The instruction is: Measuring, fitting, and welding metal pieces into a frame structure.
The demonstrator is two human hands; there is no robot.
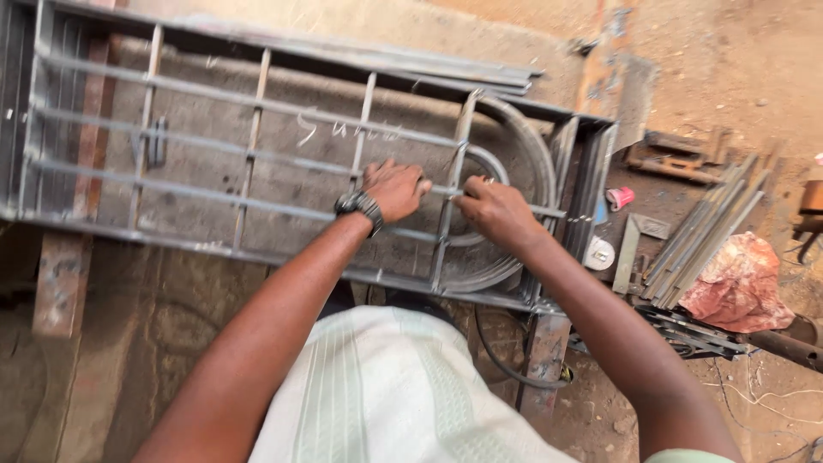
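The welded steel grille frame (257,163) lies flat on the worktop (60,283), likely heavy, rigid and sharp-edged; left hand (393,189) and right hand (495,212) close on its horizontal bar (214,167) near centre

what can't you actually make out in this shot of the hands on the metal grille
Head view only:
- Left hand: its fingers curl over a bar of the metal grille, so the grip beneath is hidden.
- Right hand: whatever its fingertips pinch is too small to tell.
- The grille's left end is cut off by the picture edge.
- Small pink object: too blurred to identify.
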